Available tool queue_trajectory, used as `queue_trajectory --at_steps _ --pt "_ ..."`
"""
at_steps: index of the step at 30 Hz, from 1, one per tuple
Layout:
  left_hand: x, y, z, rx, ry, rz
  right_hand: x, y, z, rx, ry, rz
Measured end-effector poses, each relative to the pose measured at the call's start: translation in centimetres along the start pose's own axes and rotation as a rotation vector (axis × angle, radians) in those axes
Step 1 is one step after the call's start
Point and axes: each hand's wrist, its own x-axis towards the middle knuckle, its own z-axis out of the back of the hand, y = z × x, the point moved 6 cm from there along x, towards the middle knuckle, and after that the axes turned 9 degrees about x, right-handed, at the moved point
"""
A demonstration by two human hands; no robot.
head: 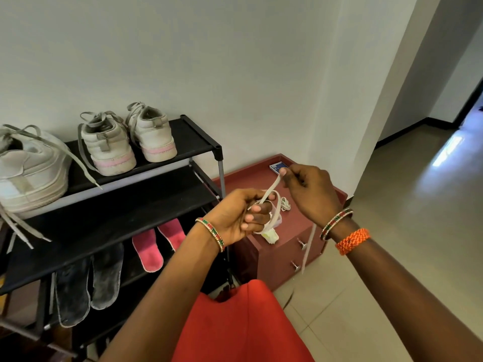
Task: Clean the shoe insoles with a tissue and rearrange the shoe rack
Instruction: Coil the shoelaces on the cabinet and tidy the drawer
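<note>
Both arms reach forward, above the red-brown drawer cabinet [285, 246]. The left hand [241, 215] is over the near left corner of the cabinet top, fingers curled, and it grips a white shoelace [271, 188] wound around them. The right hand [309, 190] is higher, over the middle of the cabinet top, and it pinches the same shoelace between thumb and fingertips; the free end hangs down from this hand before the cabinet drawers. Each wrist wears a bangle, the right also an orange woven band.
</note>
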Motion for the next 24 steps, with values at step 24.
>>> queue_trajectory --at_steps 24 --pt "-1.1 -1.2 0.2 0.38 -0.283 -0.298 0.2 3.2 -1.2 0.047 0.369 0.07"
